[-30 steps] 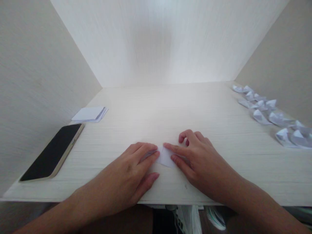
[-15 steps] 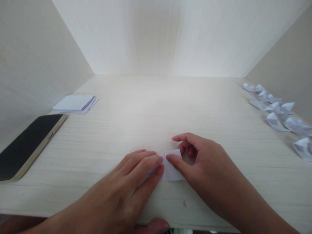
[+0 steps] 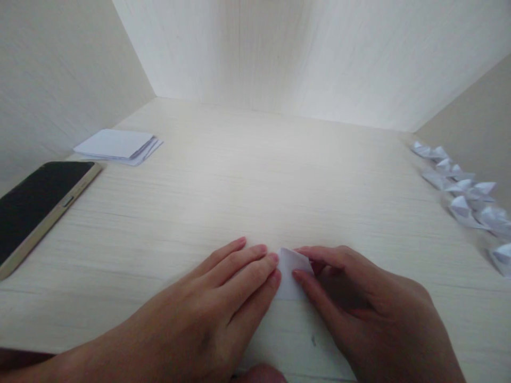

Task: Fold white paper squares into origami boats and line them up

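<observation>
My left hand [image 3: 223,303] lies flat w/ fingers straight, tips pressing the left edge of the small white folded paper [image 3: 291,274] at 6 o'clock on the desk [image 3: 255,175], near the front edge. My right hand [image 3: 359,303] pinches the paper's right side btwn thumb and index, its top corner tilted up. Phone [image 3: 35,205] at 9 o'clock, paper stack [image 3: 115,144] at 10, folded paper boats [image 3: 463,186] in a row at 3.

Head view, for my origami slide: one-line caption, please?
Left hand and right hand press a small white paper piece on the desk; folded paper shapes line its right side.
</observation>
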A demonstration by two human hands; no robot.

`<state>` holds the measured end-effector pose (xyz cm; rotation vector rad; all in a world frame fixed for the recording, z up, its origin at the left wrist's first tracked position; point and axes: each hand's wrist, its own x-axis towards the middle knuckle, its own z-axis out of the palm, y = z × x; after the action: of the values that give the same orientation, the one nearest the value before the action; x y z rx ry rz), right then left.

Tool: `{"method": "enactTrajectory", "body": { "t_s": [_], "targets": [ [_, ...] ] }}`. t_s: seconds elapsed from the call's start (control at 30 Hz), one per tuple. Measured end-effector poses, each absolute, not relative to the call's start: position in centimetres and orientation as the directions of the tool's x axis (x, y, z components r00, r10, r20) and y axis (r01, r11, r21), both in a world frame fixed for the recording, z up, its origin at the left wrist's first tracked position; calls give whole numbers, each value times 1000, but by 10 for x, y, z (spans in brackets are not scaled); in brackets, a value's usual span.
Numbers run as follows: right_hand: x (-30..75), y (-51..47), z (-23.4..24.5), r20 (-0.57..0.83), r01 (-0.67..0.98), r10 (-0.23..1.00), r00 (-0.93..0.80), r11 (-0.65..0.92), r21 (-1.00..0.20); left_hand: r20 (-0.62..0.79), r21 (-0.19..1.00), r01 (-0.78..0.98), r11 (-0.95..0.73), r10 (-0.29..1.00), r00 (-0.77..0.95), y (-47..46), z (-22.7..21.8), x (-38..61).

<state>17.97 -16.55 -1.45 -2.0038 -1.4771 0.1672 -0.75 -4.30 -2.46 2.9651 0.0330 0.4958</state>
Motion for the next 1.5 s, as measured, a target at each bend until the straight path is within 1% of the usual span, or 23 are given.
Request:
{"method": "enactTrajectory", "body": {
  "t_s": [0.07,0.17,0.3,0.37,0.5,0.63,0.73,0.83,1.03,1.2,1.33,1.5],
  "targets": [
    [182,-170,-15,295,836,915,274,-76,-543,316,143,9,-990,54,947,-43,-24,-8],
    [187,-176,-19,387,867,910,147,70,-494,328,138,6,-990,52,943,-43,-23,-8],
    [193,-178,-26,436,894,900,17,181,-410,336,116,-16,-993,25,941,-42,-25,-8],
    [195,-179,-29,428,898,903,-28,211,-386,334,121,-12,-993,30,942,-41,-27,-8],
    [198,-181,-30,400,900,915,-56,220,-376,335,149,-9,-989,42,941,-41,-28,-7],
    [193,-178,-22,376,891,926,-4,174,-419,320,168,-12,-986,43,946,-41,-27,-6],
    [189,-174,-19,405,871,914,15,187,-455,327,185,-16,-983,46,944,-41,-24,-4],
    [188,-174,-21,414,870,910,-8,210,-445,315,197,-13,-980,51,948,-41,-22,-3],
    [193,-178,-18,365,871,929,-56,224,-438,334,174,9,-985,67,940,-43,-20,-3],
    [193,-177,-8,361,857,929,-80,248,-451,352,150,9,-989,62,934,-42,-26,-8],
    [188,-177,-6,306,854,949,-79,223,-470,344,139,16,-990,63,937,-43,-27,-10],
    [183,-175,-10,289,885,954,-86,206,-418,339,124,25,-992,66,938,-46,-25,-11]
  ]
}}
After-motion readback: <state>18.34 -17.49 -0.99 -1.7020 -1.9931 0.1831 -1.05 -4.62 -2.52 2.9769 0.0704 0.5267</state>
